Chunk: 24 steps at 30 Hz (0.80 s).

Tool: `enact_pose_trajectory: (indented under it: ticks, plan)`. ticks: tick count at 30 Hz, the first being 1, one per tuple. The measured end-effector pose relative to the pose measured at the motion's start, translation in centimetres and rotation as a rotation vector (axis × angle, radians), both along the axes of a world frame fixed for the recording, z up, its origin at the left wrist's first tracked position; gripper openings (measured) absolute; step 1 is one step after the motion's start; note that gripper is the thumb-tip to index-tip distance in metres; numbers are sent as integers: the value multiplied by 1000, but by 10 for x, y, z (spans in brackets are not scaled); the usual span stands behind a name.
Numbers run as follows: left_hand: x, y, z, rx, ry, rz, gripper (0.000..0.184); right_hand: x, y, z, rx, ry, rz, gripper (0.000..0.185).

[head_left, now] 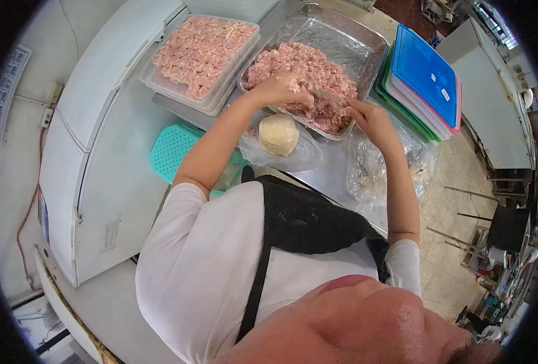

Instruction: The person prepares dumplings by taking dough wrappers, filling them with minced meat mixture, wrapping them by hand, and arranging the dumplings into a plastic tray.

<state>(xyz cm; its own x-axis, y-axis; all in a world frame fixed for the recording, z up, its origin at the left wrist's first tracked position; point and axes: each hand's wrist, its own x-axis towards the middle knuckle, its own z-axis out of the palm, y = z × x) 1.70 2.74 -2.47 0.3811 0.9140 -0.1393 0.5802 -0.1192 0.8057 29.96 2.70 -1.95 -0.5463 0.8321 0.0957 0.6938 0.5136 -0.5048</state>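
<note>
My left hand is curled over the near left side of a metal tray, with bits of pink meat on its fingers. What lies inside that hand is hidden. My right hand grips a thin metal utensil that points left toward my left hand; whether it is a knife or a spoon I cannot tell. Beneath both hands, ground meat fills the near part of the tray. Closer to my body, a stack of round, pale dough wrappers sits on a plastic bag.
At the left stands a plastic container topped with rows of meat-filled pieces. A teal perforated basket is below it. Stacked coloured lids are at the right, beside a clear plastic bag. A white fridge borders the left.
</note>
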Motion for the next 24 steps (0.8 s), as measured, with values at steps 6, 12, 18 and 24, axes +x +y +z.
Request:
enact_pose_trajectory:
  ticks: [6,12,18,24]
  plan:
    - [7,6,-17,-26,110,226,90,-20,-5,-36,181,61,-44,26]
    - [-17,-2,-21,97,-149,153,91,16,-12,-18,-5,-320,-208,29]
    - [-19,-15,15,359,-43,-13,72,-27,-54,41,-223,226,-130,30]
    - [-61,-5,15,308,20,-59,77,-71,-53,57,85,-46,-120,28]
